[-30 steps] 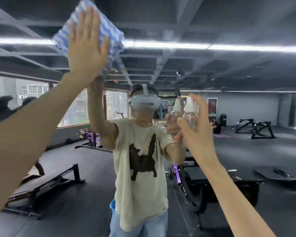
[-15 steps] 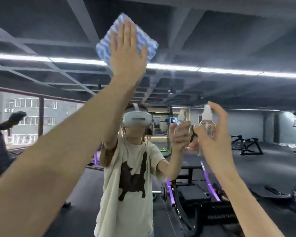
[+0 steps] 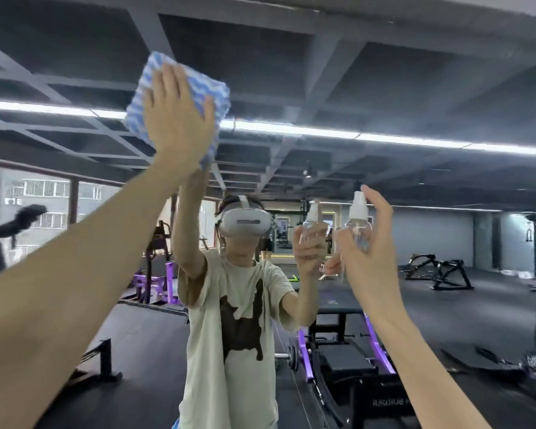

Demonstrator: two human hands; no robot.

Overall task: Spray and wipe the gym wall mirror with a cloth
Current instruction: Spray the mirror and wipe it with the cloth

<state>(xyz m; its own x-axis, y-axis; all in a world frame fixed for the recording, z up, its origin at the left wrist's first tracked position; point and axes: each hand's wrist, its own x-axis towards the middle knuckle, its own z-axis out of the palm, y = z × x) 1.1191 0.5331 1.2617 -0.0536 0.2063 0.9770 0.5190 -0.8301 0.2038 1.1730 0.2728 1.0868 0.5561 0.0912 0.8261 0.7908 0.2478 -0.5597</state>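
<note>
Only the flat fingers of the left hand pin the blue-white cloth to the mirror, so it could drop; the right hand clasps a spray bottle.

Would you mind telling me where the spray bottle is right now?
In the head view the spray bottle sits right of centre, held upright in the right hand, just beside its own reflection in the mirror.
</note>
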